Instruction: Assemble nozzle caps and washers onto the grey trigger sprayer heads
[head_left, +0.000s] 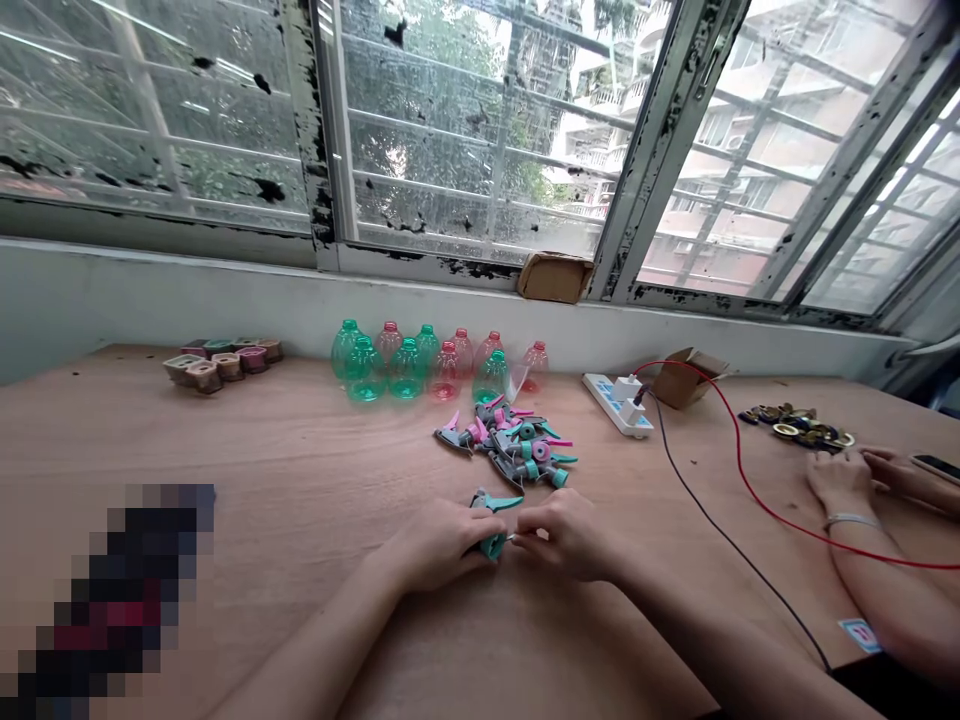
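My left hand (448, 545) is closed around a trigger spray head (493, 545) with a grey body and a teal lever, held just above the table. My right hand (566, 535) is beside it, fingers pinched together at the spray head's right side. A tiny pale, thin piece shows between those fingertips; its kind is too small to make out. Just beyond both hands lies a pile of spray heads (517, 440) in grey with pink or teal parts. Behind the pile stand several clear green bottles (407, 370) and pink bottles (445, 372), with no tops on.
A white power strip (619, 405) has plugs in it, with a red cable (739, 460) and a dark cable (694, 495) running right. Small containers (225, 362) sit at the back left. Another person's hands (844, 475) rest near gold-and-dark round pieces (799, 425). A cardboard box (684, 380) stands by the wall.
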